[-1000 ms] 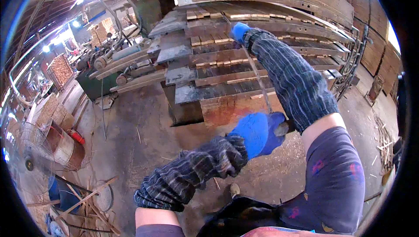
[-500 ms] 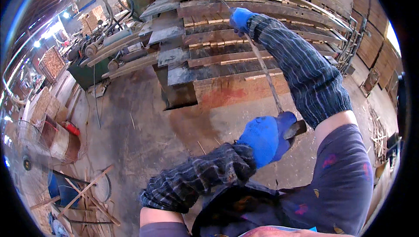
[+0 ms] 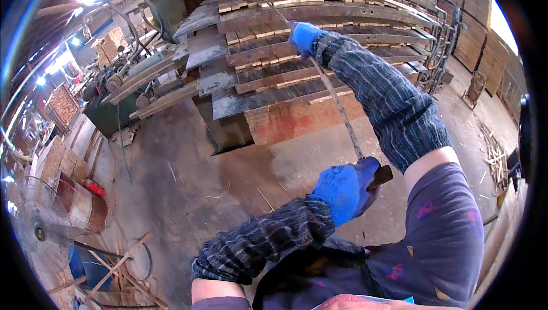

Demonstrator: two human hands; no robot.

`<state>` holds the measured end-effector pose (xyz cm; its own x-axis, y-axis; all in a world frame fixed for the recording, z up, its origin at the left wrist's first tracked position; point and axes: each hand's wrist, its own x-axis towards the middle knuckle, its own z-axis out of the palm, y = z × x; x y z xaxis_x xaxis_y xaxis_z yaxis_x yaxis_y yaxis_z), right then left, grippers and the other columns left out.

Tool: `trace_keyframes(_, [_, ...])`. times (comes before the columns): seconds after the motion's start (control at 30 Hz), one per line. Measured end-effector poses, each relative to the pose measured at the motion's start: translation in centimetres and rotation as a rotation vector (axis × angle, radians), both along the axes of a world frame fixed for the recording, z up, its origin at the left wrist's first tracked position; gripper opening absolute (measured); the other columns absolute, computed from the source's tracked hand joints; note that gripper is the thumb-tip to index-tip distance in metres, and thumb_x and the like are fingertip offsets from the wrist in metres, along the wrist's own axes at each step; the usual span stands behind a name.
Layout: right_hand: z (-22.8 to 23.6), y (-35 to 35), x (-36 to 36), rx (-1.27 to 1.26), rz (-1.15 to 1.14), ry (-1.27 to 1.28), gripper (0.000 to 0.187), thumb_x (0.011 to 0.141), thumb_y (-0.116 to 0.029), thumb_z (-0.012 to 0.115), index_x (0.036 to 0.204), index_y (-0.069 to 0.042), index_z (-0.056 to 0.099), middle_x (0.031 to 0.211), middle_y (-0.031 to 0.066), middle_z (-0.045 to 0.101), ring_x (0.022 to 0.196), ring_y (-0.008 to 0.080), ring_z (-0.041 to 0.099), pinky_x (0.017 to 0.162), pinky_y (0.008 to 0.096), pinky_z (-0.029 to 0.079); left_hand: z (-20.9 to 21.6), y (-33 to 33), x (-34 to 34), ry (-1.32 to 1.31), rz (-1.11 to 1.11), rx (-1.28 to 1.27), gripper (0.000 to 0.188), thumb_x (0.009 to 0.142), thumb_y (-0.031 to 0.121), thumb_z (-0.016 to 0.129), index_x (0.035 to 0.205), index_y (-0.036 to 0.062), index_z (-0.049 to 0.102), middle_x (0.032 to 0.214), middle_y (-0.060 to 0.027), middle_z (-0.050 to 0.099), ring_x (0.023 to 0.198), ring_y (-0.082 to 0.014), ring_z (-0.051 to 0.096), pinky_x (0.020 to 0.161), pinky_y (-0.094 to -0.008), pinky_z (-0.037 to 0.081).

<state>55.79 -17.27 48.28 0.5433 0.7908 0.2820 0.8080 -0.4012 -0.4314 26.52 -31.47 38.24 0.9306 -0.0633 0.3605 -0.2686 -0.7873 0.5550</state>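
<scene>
A long thin rod slants up and away from me, its far tip up at the boards in a multi-level metal press. My left hand, in a blue glove, is closed around the rod's near end. A dark, blunt end piece sticks out of that fist to the right. Farther up, my right hand, also gloved in blue, grips the rod in front of the press. Rows of wooden boards lie between the stacked plates. Whether the tip touches a board I cannot tell.
Machinery with rollers and hoses stands left of the press. A fan, a rusty drum and crossed wood strips are at the lower left. Loose sticks lie on the floor at right, with tall board stacks behind.
The view has shifted, so the press sits slightly lower and farther left. Both hands keep their hold on the rod, with little visible movement relative to the press.
</scene>
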Motion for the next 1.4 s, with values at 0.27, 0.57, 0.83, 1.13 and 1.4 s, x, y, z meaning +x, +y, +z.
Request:
trace_keyframes(0.27, [1.1,1.3,-2.1,0.27,0.097,0.323,0.026,0.085,-0.009,0.053,0.109,0.001,0.052,0.076,0.0153,0.062,0.067,0.0257,0.065,0.048,0.0355,0.055,0.0,2.4,0.4,-0.095,0.057,0.028,0.03,0.08,0.028,0.058,0.105,0.0127,0.05,0.084,-0.0206,0.062,0.073,-0.0417,0.059,0.061,-0.049,0.048])
trace_keyframes(0.57, [3.8,8.2,4.0,-0.483,0.104,-0.967,0.018,0.075,-0.017,0.063,0.088,-0.006,0.07,0.087,0.0137,0.067,0.079,0.0311,0.065,0.071,0.0361,0.053,4.0,6.9,3.9,-0.003,0.094,0.083,0.033,0.078,0.033,0.059,0.106,0.0144,0.054,0.08,-0.0188,0.063,0.072,-0.0407,0.06,0.063,-0.0471,0.049])
trace_keyframes(0.83, [3.5,6.8,0.0,-0.59,0.185,-0.86,0.023,0.078,-0.016,0.062,0.091,0.003,0.064,0.079,0.0156,0.066,0.07,0.0268,0.066,0.061,0.0363,0.054,2.4,6.0,2.6,-0.019,0.127,-0.004,0.029,0.077,0.031,0.062,0.1,0.0152,0.056,0.079,-0.0192,0.062,0.072,-0.04,0.06,0.06,-0.0469,0.049])
trace_keyframes(1.13, [1.8,4.3,-0.1,-0.239,0.055,-0.207,0.026,0.084,-0.011,0.052,0.105,0.004,0.054,0.08,0.0178,0.063,0.068,0.0272,0.065,0.051,0.0374,0.054,1.8,3.0,0.0,0.0,0.072,-0.034,0.03,0.079,0.028,0.061,0.105,0.0155,0.053,0.079,-0.0197,0.062,0.071,-0.0402,0.06,0.06,-0.0481,0.049])
trace_keyframes(1.4, [0.0,-4.5,-6.6,0.119,0.145,0.323,0.042,0.088,-0.014,0.045,0.128,-0.001,0.037,0.081,0.013,0.057,0.058,0.0203,0.06,0.044,0.0313,0.053,-1.8,-1.4,-4.3,0.096,-0.131,-0.096,0.036,0.08,0.024,0.059,0.112,0.0132,0.05,0.092,-0.0202,0.062,0.078,-0.0398,0.06,0.065,-0.0481,0.049])
